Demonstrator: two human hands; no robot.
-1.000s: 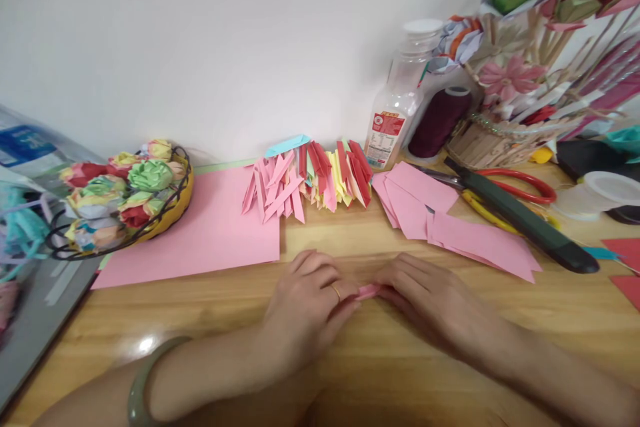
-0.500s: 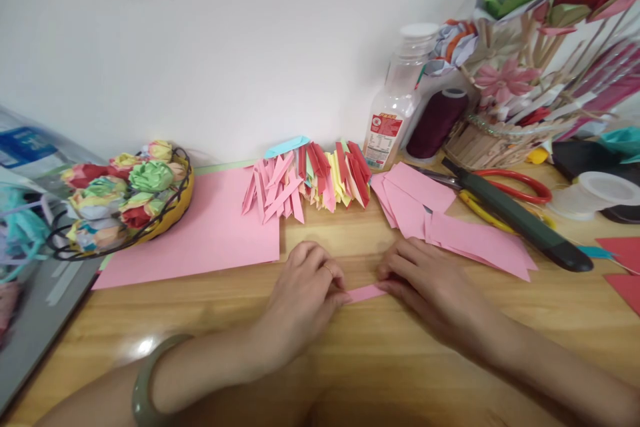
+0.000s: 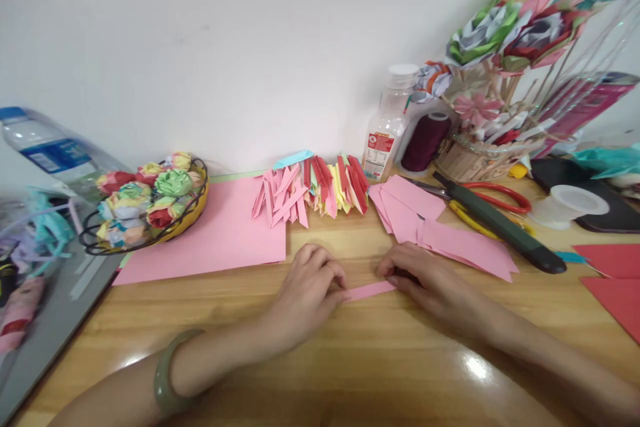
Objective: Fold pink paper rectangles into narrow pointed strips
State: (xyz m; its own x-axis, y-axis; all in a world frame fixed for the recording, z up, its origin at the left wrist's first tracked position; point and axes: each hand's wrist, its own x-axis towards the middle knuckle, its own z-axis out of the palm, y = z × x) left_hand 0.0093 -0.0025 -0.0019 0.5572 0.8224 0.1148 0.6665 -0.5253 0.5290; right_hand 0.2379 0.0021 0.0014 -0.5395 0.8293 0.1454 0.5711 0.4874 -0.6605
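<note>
Pink strip (image 3: 371, 291) at desk (image 3: 300, 373), between left hand (image 3: 311, 288) and right hand (image 3: 423, 280), fingers of both pinching its ends; slips (image 3: 465, 247) just beyond right hand, folded pieces (image 3: 283, 195) farther back.

Both ends of the pink strip (image 3: 371, 291) are lost behind the fingers of the left hand (image 3: 309, 288) and right hand (image 3: 421, 279), so I can't tell where it stops. The bottle (image 3: 393, 107) carries a label (image 3: 379, 152) whose print is too tiny to read. Red sheets (image 3: 616, 303) run out of view at the right, a grey board (image 3: 60, 337) at the left, and paper roses (image 3: 173, 182) hide the floor of the yellow basket (image 3: 195, 213).
</note>
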